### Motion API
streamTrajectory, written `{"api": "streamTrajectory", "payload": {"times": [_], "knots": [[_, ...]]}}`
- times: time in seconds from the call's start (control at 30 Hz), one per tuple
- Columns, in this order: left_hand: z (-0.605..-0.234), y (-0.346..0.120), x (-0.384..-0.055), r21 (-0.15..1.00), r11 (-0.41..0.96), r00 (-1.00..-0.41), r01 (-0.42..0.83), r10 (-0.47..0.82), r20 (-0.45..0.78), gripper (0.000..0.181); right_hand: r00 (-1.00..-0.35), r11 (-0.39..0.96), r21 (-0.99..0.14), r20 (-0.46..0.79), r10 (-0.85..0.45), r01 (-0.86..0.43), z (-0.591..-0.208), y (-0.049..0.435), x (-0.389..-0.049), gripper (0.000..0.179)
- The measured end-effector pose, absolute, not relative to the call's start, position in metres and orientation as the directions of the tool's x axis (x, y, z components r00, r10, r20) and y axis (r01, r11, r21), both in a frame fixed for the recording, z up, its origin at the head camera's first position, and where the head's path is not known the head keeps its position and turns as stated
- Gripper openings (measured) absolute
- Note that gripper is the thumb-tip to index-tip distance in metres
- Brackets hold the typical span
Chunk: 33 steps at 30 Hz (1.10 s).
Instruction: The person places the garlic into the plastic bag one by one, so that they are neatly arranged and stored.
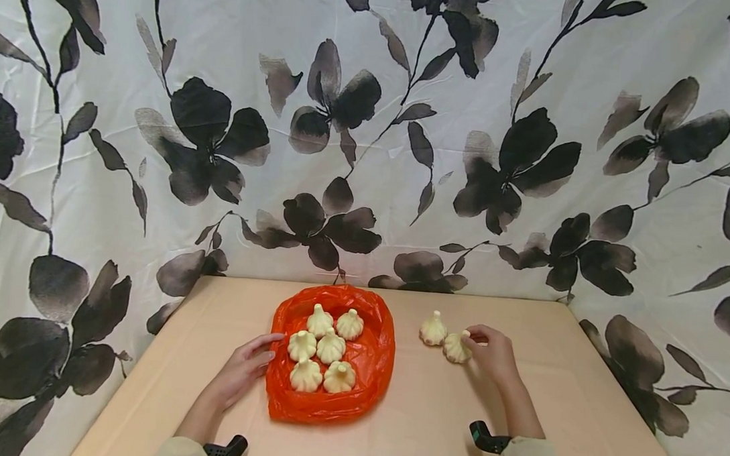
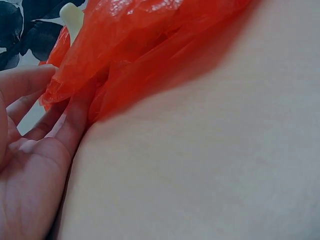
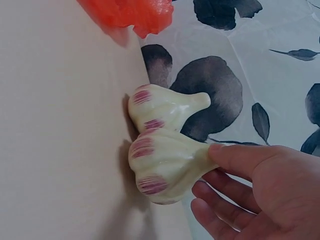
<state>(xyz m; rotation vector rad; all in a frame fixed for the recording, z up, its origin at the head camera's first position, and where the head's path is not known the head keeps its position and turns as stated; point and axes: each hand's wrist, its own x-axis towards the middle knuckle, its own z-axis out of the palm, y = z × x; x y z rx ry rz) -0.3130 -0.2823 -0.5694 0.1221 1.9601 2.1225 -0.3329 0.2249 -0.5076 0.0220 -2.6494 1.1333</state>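
Note:
My left hand (image 1: 245, 370) is at the left edge of a crumpled red plastic bag (image 1: 368, 382), its rim pinched between thumb and fingers; in the left wrist view the folds of the bag (image 2: 135, 55) partly hide the fingertips. Several pale garlic bulbs (image 1: 330, 347) sit in the open bag. Right of it, my right hand (image 1: 492, 353) pinches a garlic bulb (image 3: 160, 167) by its stem, with thumb and fingers. Purple streaks mark its base. Close beside it stands a second garlic bulb (image 1: 433, 330), stem up. Whether the pinched bulb touches the table cannot be told.
The light tan table (image 1: 419, 418) ends at the back against a white cloth (image 1: 238, 42) with dark flower prints. Black straps with a small device (image 1: 488, 438) are worn on both wrists.

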Motion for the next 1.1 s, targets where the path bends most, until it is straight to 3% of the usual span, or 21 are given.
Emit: {"api": "streamTrajectory", "payload": {"times": [0.6,1.1], "knots": [[-0.567,-0.283,-0.313,0.989,-0.064,-0.965,-0.133,0.234,-0.115,0.047,-0.961,0.68,-0.693,0.271,-0.062,-0.24,-0.476,0.207,-0.319,0.016],[-0.569,-0.283,-0.312,0.987,-0.067,-0.964,-0.144,0.233,-0.125,0.048,-0.957,0.613,-0.74,0.271,-0.107,-0.278,-0.465,0.181,-0.316,0.017]]}}
